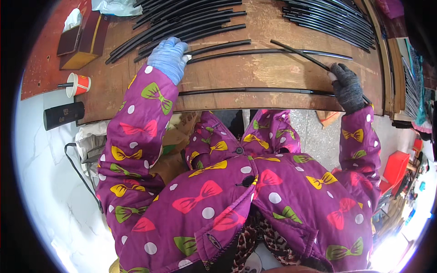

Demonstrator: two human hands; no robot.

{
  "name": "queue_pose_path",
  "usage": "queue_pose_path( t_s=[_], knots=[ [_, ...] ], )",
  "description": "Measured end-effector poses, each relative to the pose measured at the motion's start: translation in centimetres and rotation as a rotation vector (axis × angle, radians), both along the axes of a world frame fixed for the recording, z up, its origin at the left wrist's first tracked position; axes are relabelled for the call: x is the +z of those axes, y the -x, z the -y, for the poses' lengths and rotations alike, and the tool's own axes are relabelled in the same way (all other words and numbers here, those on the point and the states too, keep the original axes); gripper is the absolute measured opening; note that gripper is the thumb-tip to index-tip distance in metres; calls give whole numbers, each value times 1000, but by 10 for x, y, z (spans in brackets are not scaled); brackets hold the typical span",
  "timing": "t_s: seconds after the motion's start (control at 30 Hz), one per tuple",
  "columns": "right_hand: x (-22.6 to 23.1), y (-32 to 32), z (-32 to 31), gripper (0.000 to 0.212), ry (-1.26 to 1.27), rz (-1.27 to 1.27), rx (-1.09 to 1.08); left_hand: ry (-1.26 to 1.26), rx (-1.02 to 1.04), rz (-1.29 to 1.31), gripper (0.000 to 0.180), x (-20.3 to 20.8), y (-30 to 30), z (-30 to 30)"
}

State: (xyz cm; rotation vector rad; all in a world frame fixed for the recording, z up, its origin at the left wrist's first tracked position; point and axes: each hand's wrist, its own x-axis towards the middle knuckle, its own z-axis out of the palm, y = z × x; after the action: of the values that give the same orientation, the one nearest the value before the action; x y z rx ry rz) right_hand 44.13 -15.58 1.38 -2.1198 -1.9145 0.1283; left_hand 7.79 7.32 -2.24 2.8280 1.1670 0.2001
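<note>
My left hand (168, 58), in a light blue glove, is closed at the left ends of two black rods on the wooden table. One is a long thin rod (255, 52) that runs right across the table; above it lies a shorter rod (223, 45). The fingers partly hide the contact. My right hand (347, 86), in a dark grey glove, is closed around another black rod (298, 52), held slantwise with its far end crossing over the long one. Along the table's front edge lies one more black rod (255, 90), its right end near my right hand.
Bundles of black rods (186, 22) lie beyond my left hand, with thinner glossy rods (327, 20) at the far right. On the left are a tissue box (86, 41), a red paper cup (82, 84) and a black cylinder (63, 115). A raised wooden edge (380, 54) bounds the right side.
</note>
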Motion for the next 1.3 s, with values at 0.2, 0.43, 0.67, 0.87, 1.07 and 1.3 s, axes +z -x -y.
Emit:
queue_pose_path(
  t_s=[0.2,0.43,0.67,0.87,1.07,1.3],
  knots=[
    [-5,15,8,17,-100,-73,8,17,2,-112,27,2,-5,5],
    [16,40,15,19,42,-487,-238,318,108,332,21,1,16,31],
    [6,40,18,22,-157,-290,32,606,128,515,20,8,19,52],
    [6,37,15,21,-158,-272,44,713,182,505,21,26,17,58],
    [2,29,17,22,-154,-276,35,649,127,435,24,18,23,55],
    [-6,24,19,22,2,-339,6,595,83,395,23,15,26,55]
  ],
)
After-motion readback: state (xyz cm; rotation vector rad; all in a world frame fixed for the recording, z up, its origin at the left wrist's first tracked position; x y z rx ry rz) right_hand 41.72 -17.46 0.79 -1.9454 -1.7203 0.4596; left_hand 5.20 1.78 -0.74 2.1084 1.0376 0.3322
